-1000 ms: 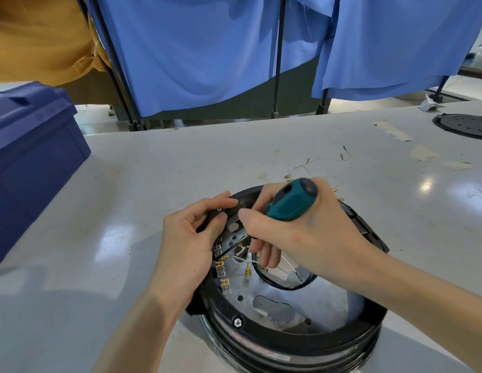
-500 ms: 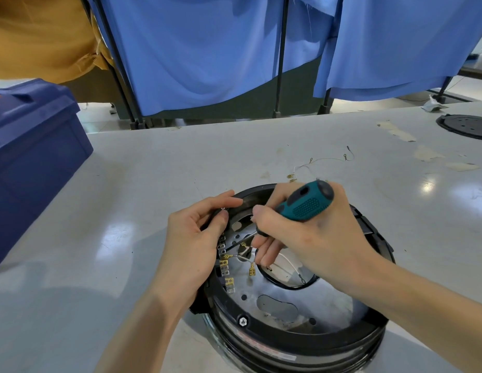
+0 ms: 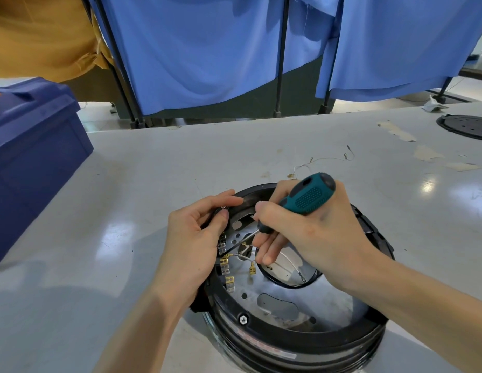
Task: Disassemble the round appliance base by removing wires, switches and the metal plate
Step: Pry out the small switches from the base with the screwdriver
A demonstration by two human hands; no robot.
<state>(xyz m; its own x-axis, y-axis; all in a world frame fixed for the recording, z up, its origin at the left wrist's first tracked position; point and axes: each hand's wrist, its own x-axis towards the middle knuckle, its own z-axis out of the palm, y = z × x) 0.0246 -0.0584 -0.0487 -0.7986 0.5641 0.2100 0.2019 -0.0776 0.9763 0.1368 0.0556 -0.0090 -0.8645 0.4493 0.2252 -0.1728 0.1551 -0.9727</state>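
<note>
Teal-handled screwdriver [image 3: 309, 196] sits in the right grip [image 3: 312, 232], curled tight round it, shaft angled down-left into the round appliance base [image 3: 288, 343] on the table [image 3: 126, 189]; the left grip [image 3: 191, 246] pinches the base's left rim between thumb and forefinger.

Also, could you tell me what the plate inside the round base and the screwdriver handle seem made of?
The plate: likely bare sheet metal, silvery with a soft sheen and punched holes. The screwdriver handle: apparently teal rubbery grip, dimpled, with black plastic parts.

Round black appliance base [image 3: 296, 343] on table; perforated metal plate [image 3: 309, 300] inside; loose wires [image 3: 243, 254], brass terminals.
</note>
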